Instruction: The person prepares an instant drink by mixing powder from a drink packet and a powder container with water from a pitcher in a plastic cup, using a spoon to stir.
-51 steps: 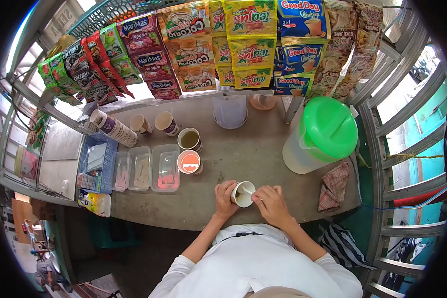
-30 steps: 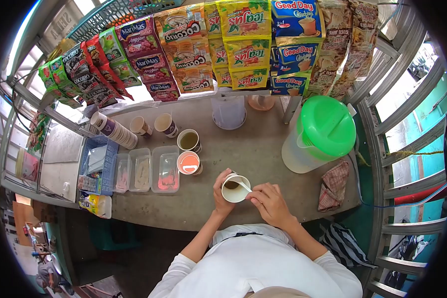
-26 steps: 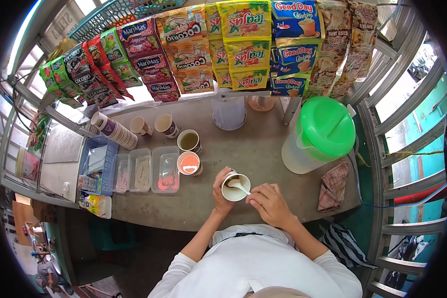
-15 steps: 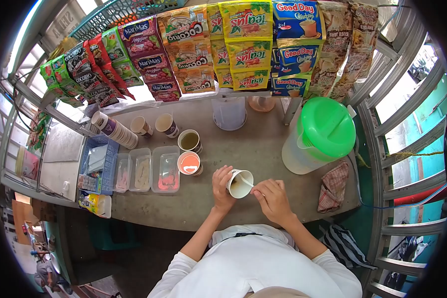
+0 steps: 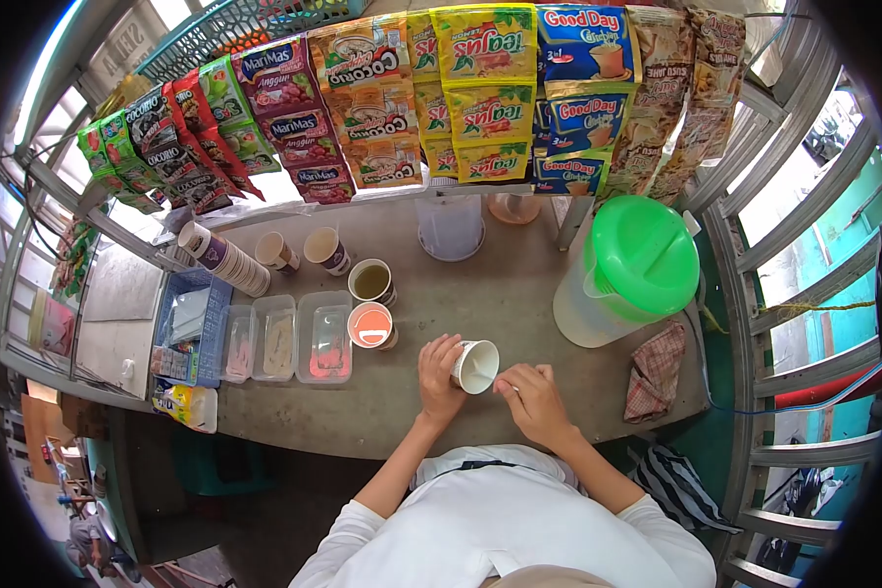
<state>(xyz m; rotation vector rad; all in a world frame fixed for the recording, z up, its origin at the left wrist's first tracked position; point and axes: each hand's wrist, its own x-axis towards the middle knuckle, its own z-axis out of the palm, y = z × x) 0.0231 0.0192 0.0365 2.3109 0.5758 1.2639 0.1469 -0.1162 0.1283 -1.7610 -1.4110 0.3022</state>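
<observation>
My left hand (image 5: 441, 376) is wrapped round the side of a paper cup (image 5: 481, 359), which leans toward me above the table's near edge. In my right hand (image 5: 533, 400) a white spoon (image 5: 484, 376) is pinched by its handle, and its other end reaches inside the cup. What the cup contains is hard to make out. Left of my hands stand a paper cup of orange-pink drink (image 5: 370, 324) and a paper cup of greenish drink (image 5: 371, 282).
A green-lidded pitcher (image 5: 629, 269) and a folded checkered cloth (image 5: 655, 370) are at right. Clear plastic tubs (image 5: 324, 338), a blue basket (image 5: 190, 328) and stacked cups (image 5: 224, 259) are at left. Drink sachets (image 5: 489, 93) hang across the front.
The spoon has shifted lower and further into the cup, with my right hand slightly lower. My left hand still holds the cup in about the same place.
</observation>
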